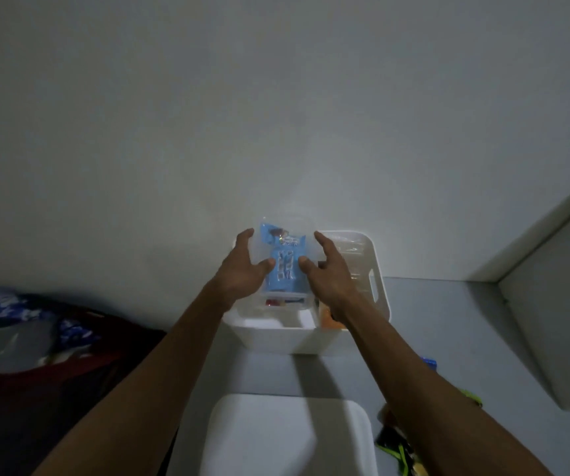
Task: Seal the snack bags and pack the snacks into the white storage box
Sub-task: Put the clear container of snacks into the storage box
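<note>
A clear plastic container [282, 225] with a blue snack packet [283, 266] inside is held upright over the white storage box [314, 338]. My left hand [242, 269] grips its left side and my right hand [328, 273] its right side, thumbs pressed on the front face. The white box stands against the wall. An orange snack [330, 321] shows inside it, below my right wrist. The container and my hands hide most of the box's inside.
A white lid [290, 438] lies on the grey surface near me. Loose snack packets [397, 444] lie at the lower right. A dark red cloth and blue-and-white bags [19, 321] are on the left. A white ledge [551, 304] rises at right.
</note>
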Tool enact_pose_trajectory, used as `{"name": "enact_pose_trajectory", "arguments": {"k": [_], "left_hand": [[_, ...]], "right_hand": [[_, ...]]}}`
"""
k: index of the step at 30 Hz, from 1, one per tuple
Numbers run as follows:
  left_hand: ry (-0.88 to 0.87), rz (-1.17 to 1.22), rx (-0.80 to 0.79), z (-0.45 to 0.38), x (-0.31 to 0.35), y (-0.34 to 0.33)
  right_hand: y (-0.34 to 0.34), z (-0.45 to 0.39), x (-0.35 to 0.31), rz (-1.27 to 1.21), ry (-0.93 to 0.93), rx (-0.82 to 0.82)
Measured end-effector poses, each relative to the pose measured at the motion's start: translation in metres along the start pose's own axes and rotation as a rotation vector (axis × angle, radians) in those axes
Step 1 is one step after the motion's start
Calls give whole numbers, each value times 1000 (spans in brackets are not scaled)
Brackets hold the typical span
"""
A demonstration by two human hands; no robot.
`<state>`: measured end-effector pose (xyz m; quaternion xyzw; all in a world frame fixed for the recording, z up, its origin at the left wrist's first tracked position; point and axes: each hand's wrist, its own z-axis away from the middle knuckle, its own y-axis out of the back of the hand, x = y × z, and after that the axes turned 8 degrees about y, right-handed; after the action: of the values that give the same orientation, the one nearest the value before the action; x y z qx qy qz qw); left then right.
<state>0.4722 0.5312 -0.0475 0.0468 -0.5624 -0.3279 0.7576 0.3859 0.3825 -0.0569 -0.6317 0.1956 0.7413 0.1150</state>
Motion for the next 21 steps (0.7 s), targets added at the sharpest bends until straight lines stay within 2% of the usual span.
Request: {"name": "enact_pose_trajectory", "arguments": {"k": [13,16,21], "left_hand": [[309,-154,-138,-78,-70,-34],[346,-198,-148,-83,-77,-39],[362,-245,-134,-93,-82,-46]], "right_hand": [[-34,-53,81,153,-178,-182],[-42,-62,88,238,-196,-192],[-46,-70,99,241,-187,-210]]}}
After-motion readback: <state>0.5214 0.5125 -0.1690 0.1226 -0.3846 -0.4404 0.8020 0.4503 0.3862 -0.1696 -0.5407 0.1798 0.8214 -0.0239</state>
